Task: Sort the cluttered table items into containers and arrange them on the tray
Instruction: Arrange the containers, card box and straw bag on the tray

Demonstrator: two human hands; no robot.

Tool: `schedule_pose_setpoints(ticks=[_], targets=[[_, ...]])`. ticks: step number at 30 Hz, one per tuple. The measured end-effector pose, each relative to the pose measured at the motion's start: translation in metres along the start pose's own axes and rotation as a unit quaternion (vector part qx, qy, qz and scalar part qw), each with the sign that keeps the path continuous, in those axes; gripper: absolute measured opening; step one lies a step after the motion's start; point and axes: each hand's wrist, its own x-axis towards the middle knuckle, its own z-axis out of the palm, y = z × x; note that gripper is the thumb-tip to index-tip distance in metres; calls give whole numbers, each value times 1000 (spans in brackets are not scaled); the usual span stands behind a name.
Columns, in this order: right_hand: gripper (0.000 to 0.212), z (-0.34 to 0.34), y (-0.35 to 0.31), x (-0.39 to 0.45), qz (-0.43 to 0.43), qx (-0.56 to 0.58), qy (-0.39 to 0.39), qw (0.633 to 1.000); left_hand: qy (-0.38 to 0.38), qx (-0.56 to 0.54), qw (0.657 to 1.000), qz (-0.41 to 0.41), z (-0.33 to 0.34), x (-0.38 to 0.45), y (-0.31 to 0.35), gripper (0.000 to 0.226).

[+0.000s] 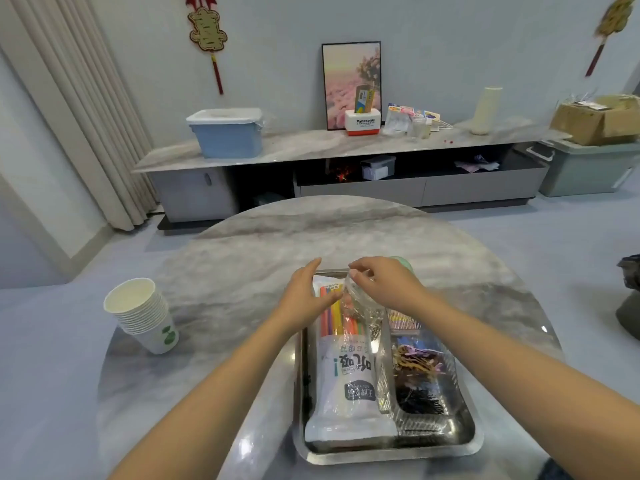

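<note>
Nearest, the metal tray already held a white straw packet on its left and a clear container of dark bits on its right, so most sorting looked done. Farther in, the right hand pinched a clear bag over the tray while the left hand, fingers straight, steadied it. A stack of paper cups remained on the surface, left.

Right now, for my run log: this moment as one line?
right hand: pinches clear plastic bag | left hand: open beside it | over steel tray
</note>
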Motion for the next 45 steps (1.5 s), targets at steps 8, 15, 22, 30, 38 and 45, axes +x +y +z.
schedule_pose_setpoints(ticks=[8, 15, 22, 30, 38, 45], targets=[[41, 46, -84, 0, -95, 10, -17, 995, 204, 274, 938, -59, -83, -48, -44, 51], [43, 95, -151, 15, -109, 47, -62, 991, 190, 398, 864, -241, -141, -72, -99, 71], [45, 122, -176, 20, -93, 63, -99, 989, 155, 406, 882, -182, -160, -74, -131, 54], [46, 126, -163, 16, -54, 73, -107, 990, 156, 397, 902, -73, -155, -73, -127, 39], [33, 86, -126, -9, 116, 349, -51, 929, 182, 373, 893, 174, -104, -75, -51, 18], [43, 13, -66, -47, 200, 392, -48, 897, 119, 404, 839, 344, -32, -72, -3, 41]])
